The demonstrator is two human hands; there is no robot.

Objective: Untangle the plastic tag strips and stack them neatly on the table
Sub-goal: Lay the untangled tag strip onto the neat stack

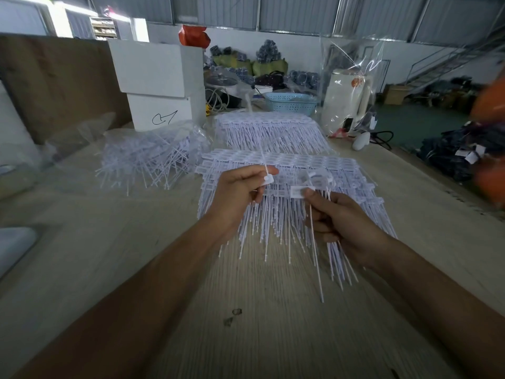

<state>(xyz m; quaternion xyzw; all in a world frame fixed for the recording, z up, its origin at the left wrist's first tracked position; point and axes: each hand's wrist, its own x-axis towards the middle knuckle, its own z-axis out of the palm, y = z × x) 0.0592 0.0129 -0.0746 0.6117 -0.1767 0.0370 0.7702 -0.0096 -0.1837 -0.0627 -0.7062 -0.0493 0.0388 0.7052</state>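
Observation:
My left hand (240, 188) pinches one white tag strip (267, 176) by its flat head, its thin tail pointing up and away. My right hand (338, 220) grips a small bunch of tag strips (300, 191), thumb on a tag head, tails hanging down toward me. Both hands hover above a neat stack of tag strips (289, 160) laid in rows on the wooden table (246, 310). A second neat stack (269, 127) lies behind it. A tangled heap of strips (147, 160) sits in a clear plastic bag to the left.
Two white cardboard boxes (161, 86) stand at the back left. A blue plastic basket (291, 102) and a white appliance under clear plastic (347, 99) stand at the back right. The table's right edge runs diagonally; dark bundles (448, 157) lie on the floor beyond it.

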